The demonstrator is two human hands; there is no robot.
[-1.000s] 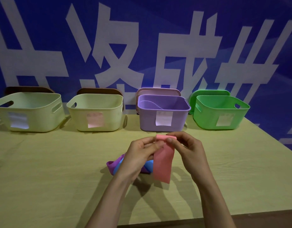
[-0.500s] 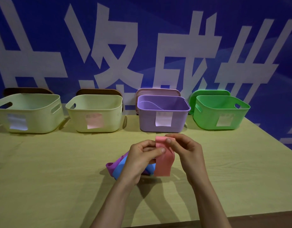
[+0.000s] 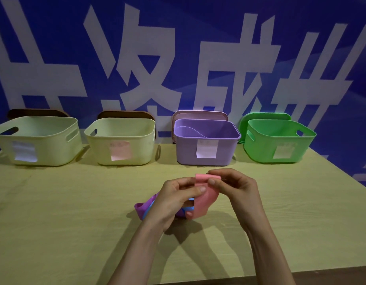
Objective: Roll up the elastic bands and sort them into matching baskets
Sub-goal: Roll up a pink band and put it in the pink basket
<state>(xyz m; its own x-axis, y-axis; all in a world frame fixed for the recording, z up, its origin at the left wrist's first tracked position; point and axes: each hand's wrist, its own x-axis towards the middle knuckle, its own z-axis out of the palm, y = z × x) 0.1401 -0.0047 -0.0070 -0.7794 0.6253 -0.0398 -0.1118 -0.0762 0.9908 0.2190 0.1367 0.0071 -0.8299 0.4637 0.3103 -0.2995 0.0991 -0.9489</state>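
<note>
Your left hand [image 3: 173, 200], right hand [image 3: 235, 190]: both pinch the pink elastic band [image 3: 204, 200], roll axis crosswise between them, tail hanging. Beneath, on the worktop [image 3: 75, 202]: purple band [image 3: 141, 207], blue band [image 3: 190, 208]. Beyond, leftward: pink-labelled basket [image 3: 120, 140].

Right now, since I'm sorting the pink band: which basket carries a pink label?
The cream basket second from the left: its label is pink, while the other three are white.

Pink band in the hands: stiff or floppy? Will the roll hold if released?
Likely floppy: the pink band sags and curves below the left hand and right hand. Its rolled top, held only by pinching fingers, may unroll if released.
</note>
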